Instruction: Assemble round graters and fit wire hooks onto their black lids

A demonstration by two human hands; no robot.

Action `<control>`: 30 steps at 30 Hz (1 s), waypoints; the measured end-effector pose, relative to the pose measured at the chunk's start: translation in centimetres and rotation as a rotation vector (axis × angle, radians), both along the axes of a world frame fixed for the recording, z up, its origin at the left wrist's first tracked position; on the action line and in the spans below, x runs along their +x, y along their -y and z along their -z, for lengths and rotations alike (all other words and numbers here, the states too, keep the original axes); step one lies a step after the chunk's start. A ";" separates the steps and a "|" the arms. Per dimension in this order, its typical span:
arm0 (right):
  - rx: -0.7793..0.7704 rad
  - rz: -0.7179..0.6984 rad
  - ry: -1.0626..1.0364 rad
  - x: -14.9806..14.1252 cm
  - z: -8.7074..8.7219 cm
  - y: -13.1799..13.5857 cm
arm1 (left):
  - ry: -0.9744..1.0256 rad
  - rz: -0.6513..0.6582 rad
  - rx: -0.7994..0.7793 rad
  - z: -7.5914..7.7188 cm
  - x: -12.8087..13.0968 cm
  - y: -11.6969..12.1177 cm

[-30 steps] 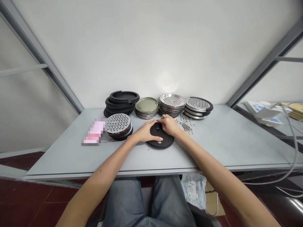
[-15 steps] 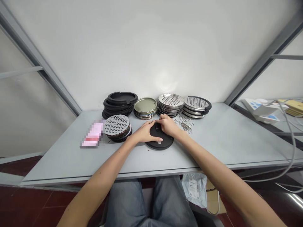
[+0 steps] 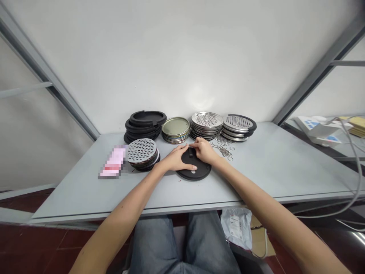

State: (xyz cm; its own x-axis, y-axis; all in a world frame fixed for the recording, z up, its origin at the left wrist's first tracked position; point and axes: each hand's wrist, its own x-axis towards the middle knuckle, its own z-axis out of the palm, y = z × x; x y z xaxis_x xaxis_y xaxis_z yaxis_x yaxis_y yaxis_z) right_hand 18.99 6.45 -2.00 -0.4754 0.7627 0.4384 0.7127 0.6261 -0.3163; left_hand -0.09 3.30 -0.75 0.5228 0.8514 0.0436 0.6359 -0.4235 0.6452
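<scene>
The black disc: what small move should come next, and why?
Perhaps a gentle push by the right hand at the far edge of the black disc: its fingertips are close to those of the left hand there, and the left thumb lies on the disc, seemingly steadying it.

I have a grey table [image 3: 285, 163] in view. Along its back edge, left to right, I count four stacks: black trays [image 3: 144, 127], green plates [image 3: 176, 127], silver plates [image 3: 207, 123] and black-rimmed plates [image 3: 237, 127]. Metal bits [image 3: 225, 151] lie just before the right two. Toward the left edge I see a pixelated pink item [image 3: 113, 163], then a perforated stack [image 3: 142, 152]; midway along, nearer the front edge, a black disc [image 3: 196, 173].
</scene>
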 end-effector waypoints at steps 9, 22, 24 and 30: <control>0.010 0.038 -0.031 -0.4 -0.2 0.6 | 0.010 -0.007 -0.004 0.4 -0.1 -0.1; -0.017 0.023 0.116 0.4 -1.0 0.8 | 0.005 0.029 -0.002 0.4 0.0 -0.6; -0.017 0.030 0.142 0.4 -1.3 1.1 | 0.018 0.034 0.004 0.5 0.0 -0.7; 0.053 0.097 0.218 -0.1 -1.4 1.8 | -0.011 0.052 0.014 0.4 0.1 -0.8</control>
State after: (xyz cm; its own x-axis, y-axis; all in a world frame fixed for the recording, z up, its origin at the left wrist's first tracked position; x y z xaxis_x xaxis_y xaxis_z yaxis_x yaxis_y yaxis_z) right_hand 18.87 4.62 -0.63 -0.4886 0.7881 0.3744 0.8182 0.5629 -0.1173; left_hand -0.03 4.05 -1.11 0.5664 0.8226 0.0498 0.6197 -0.4650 0.6322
